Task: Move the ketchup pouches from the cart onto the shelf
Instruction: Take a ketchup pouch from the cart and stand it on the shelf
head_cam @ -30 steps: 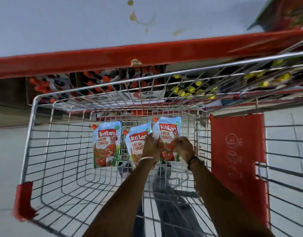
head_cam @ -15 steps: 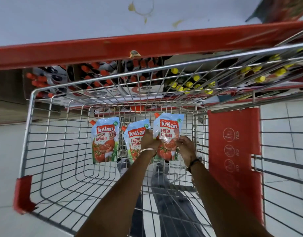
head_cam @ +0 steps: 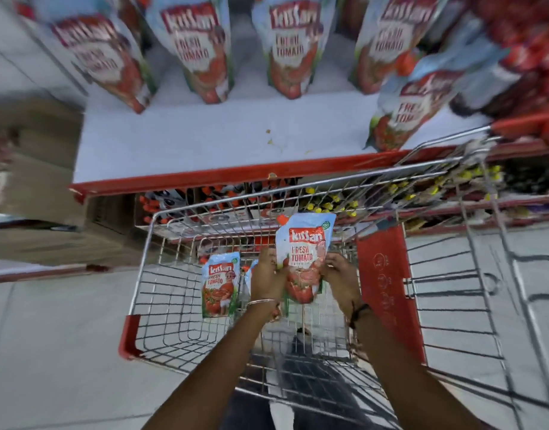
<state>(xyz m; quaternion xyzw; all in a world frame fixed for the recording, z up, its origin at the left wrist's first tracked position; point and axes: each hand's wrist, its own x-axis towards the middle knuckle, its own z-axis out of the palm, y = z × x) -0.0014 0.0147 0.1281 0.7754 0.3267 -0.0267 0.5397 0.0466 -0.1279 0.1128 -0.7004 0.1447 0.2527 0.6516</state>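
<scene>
A blue-and-red ketchup pouch point(head_cam: 304, 256) is held upright above the wire cart point(head_cam: 149, 259), gripped on its left side by my left hand point(head_cam: 267, 274) and on its right side by my right hand point(head_cam: 341, 277). A second pouch point(head_cam: 219, 283) stands inside the cart at the left. A third pouch point(head_cam: 251, 274) shows only as a sliver behind my left hand. The white shelf point(head_cam: 205, 141) with a red front edge lies beyond the cart. Several pouches stand on it, such as one at the back point(head_cam: 293, 45) and one near the right front point(head_cam: 413, 100).
Lower shelves behind the cart hold red-capped point(head_cam: 161, 203) and yellow-capped bottles point(head_cam: 332, 203). A red panel point(head_cam: 388, 283) forms the cart's child seat flap. Cardboard boxes point(head_cam: 34, 181) sit at the left. Red packets point(head_cam: 527, 41) fill the shelf's right end.
Both hands have lifted the right-hand pouch up out of the row in the cart. The view has tilted up, so the shelf top and its pouches now show.
</scene>
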